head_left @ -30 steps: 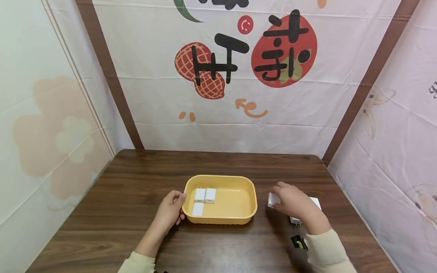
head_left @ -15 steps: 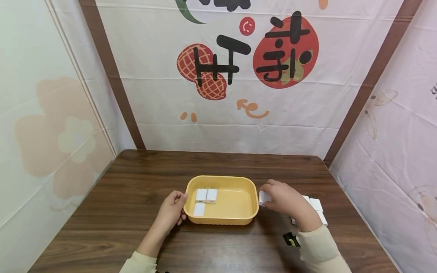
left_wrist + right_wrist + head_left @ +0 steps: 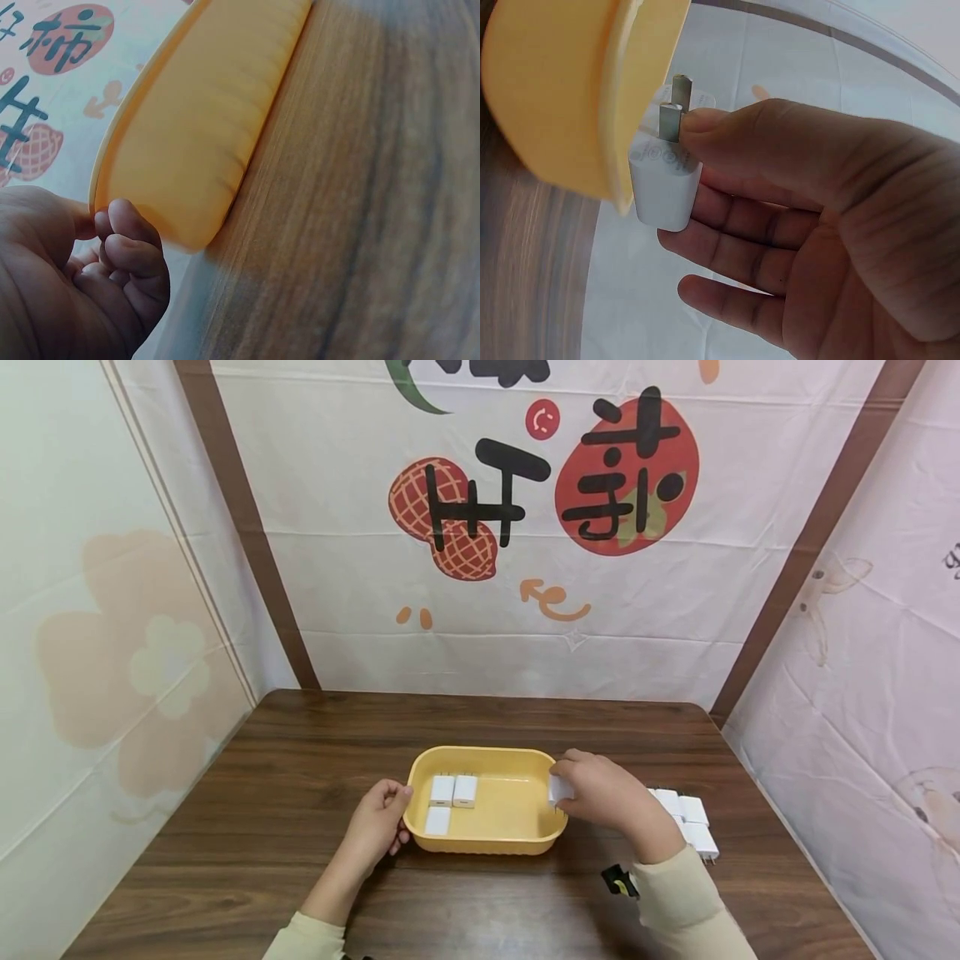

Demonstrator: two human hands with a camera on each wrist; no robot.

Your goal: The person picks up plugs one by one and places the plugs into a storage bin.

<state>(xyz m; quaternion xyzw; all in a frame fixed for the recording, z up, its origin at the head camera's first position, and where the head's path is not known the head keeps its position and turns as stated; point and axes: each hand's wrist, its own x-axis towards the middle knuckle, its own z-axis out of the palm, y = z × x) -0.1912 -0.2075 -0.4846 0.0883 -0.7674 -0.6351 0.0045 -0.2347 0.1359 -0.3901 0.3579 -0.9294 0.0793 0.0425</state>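
Observation:
A yellow plastic tray (image 3: 517, 843) lies on the wooden table, with three white chargers (image 3: 464, 791) inside at its left. My left hand (image 3: 372, 821) pinches the tray's left rim between thumb and curled fingers; the left wrist view shows the same hand (image 3: 90, 270) against the tray wall (image 3: 187, 135). At the tray's right rim, my right hand (image 3: 606, 793) holds a white charger (image 3: 559, 789). Up close in the right wrist view, thumb and fingers grip that charger (image 3: 664, 191), its two metal prongs (image 3: 671, 120) showing next to the rim.
Several more white chargers (image 3: 697, 837) lie grouped on the table to the right, partly hidden by the right forearm. A small black and yellow tag (image 3: 619, 882) shows beside the right sleeve. A printed white cloth (image 3: 517, 652) hangs behind the table (image 3: 337, 727).
My right hand has carried the charger leftward from beside the group to the tray's right rim. The left hand has kept its hold on the tray.

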